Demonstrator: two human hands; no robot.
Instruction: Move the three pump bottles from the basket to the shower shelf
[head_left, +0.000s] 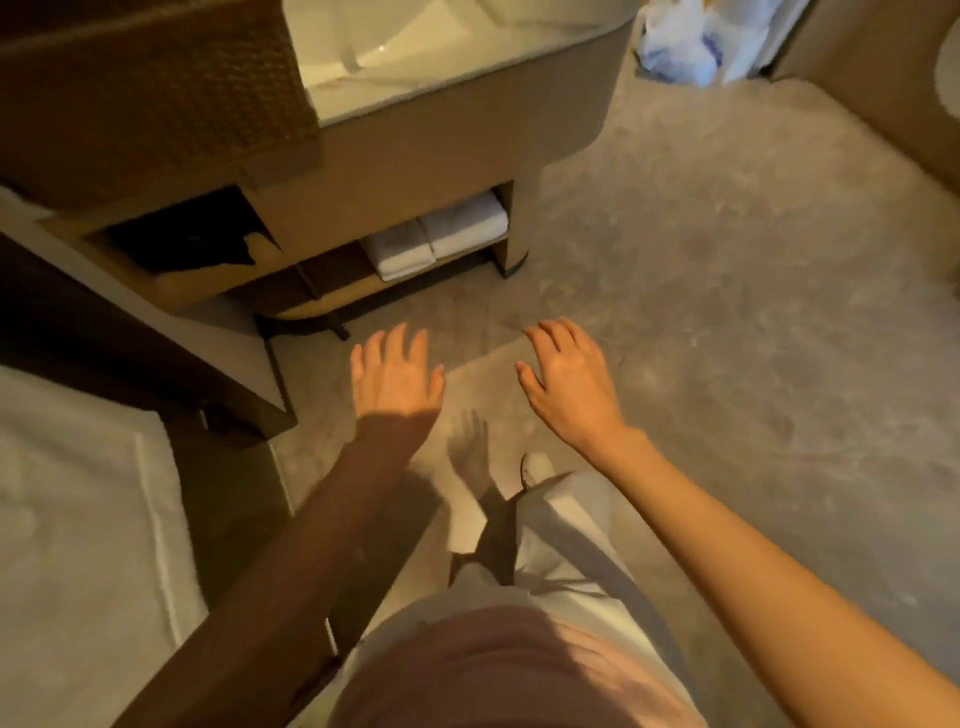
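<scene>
Both of my hands hover above the stone floor, palms down and empty. My left hand (396, 375) has its fingers spread; its forearm lies in shadow. My right hand (569, 379) is beside it, fingers apart. A brown woven basket (150, 88) fills the upper left, standing on the vanity beside the basin; its inside is hidden from here. No pump bottles and no shower shelf are in view.
The vanity (415, 150) with a white basin (415, 47) stands ahead; folded white towels (436, 236) lie on its lower shelf. A dark wooden edge (130, 332) and a white towel mat (78, 519) are at left. A plastic bag (691, 41) sits far right.
</scene>
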